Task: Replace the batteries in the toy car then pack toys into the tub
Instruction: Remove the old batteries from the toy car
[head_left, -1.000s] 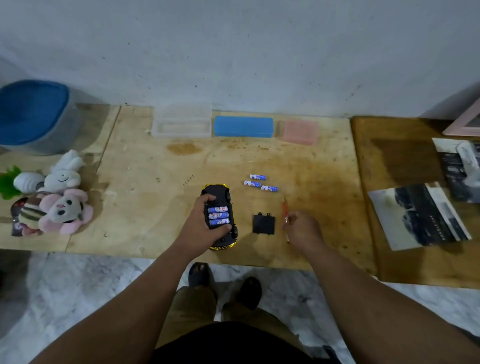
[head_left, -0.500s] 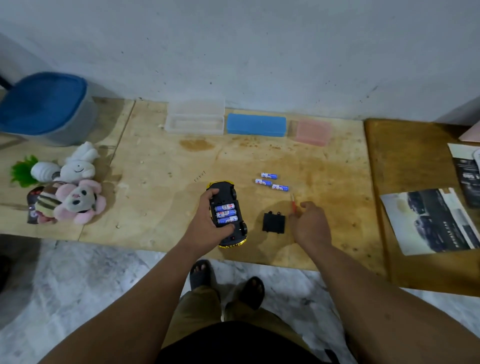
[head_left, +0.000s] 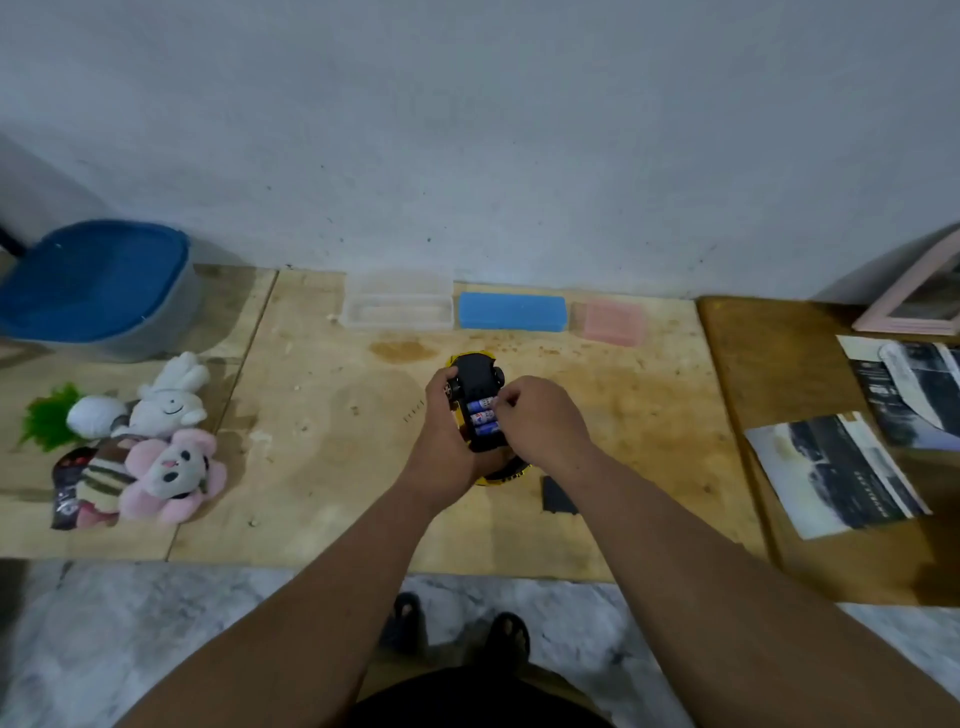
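The wooden tabletop (head_left: 322, 488) is stretching across the view against the wall, with a darker board (head_left: 810, 374) butting against its right end. At the far left corner the blue-lidded tub (head_left: 98, 286) is sitting closed. Along the left edge, a heap of plush toys (head_left: 150, 452) is lying on its side: a white rabbit on top, a pink one below, a striped one and a green tuft beside them. On the darker board, printed photos (head_left: 831, 473) are lying flat, and a pink picture frame (head_left: 914, 301) is resting at the far right corner.

Along the far edge three small boxes are lining up in a row: a clear box (head_left: 397, 306), a blue box (head_left: 511, 312) and a pink box (head_left: 610, 322).

You are holding the toy car (head_left: 480, 395) belly-up above the middle of the tabletop, its black underside and yellow body showing. Your left hand (head_left: 447, 441) is wrapping its curled fingers round the car's left side and gripping it. Your right hand (head_left: 540, 421) is coming over the car from the right, its fingers bent and pinching at the end of the batteries (head_left: 483, 415), three of which are sitting side by side in the open compartment. The black battery cover (head_left: 558, 493) is lying flat on the tabletop near the front edge, just under your right forearm.
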